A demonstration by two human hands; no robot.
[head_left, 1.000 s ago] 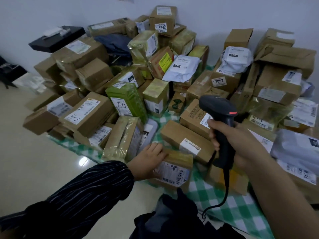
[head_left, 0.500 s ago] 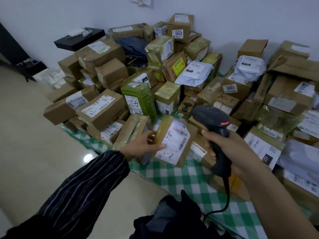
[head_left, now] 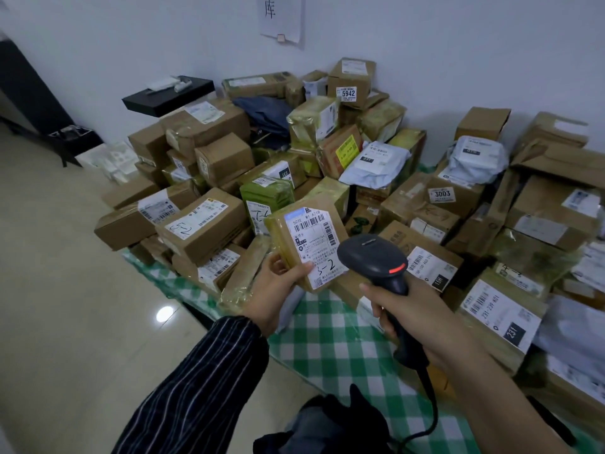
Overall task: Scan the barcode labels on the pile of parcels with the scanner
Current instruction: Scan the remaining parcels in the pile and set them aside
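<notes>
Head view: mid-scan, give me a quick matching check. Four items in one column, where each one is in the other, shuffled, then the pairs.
1. parcel marked 3-2
2. scanner
3. box labelled 5942
4. box labelled 3003

A. highest up, against the wall
B. gripped in the right hand
C. just below a white mailer bag
D. held up in the left hand

Pairs: 1-D, 2-B, 3-A, 4-C

1. Green-and-white checked cloth (head_left: 327, 348), at six o'clock.
2. Black scanner (head_left: 371, 257) with red strip, at centre.
3. Dark sleeve (head_left: 203, 381), thin white stripes, at seven o'clock.
4. Brown parcels (head_left: 226, 158), white labels (head_left: 196, 221), nine to three o'clock.
</notes>
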